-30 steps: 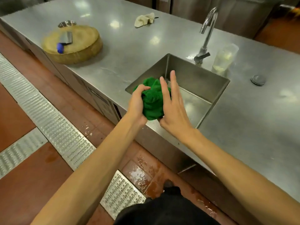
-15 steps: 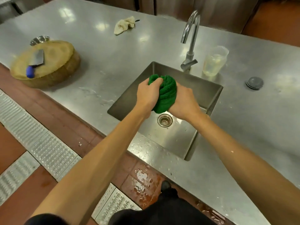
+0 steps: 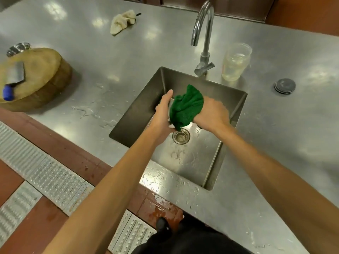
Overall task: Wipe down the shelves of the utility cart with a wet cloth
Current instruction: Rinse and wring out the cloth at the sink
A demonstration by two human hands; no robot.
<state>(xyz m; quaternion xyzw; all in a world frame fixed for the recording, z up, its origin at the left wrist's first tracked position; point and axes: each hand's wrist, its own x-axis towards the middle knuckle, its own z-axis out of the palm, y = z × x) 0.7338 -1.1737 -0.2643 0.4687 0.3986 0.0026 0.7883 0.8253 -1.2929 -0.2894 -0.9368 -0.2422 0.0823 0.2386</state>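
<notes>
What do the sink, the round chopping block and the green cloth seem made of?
The rectangular sink basin looks like brushed stainless steel: grey, dull reflections, beaded water. The thick round chopping block seems wood: tan top, darker bark-like side. The crumpled green cloth looks like soft terry or microfibre, from its nubby pile.

Steel counter [image 3: 275,162] with sink [image 3: 236,99], red tiled floor [image 3: 36,226], metal drain grates [image 3: 53,182]

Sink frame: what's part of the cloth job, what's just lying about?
Job: crumpled green cloth, left hand, right hand, steel sink basin, curved chrome tap.
Lying about: round wooden chopping block, blue-handled cleaver, crumpled beige rag, clear plastic tub, round grey plug.
</notes>
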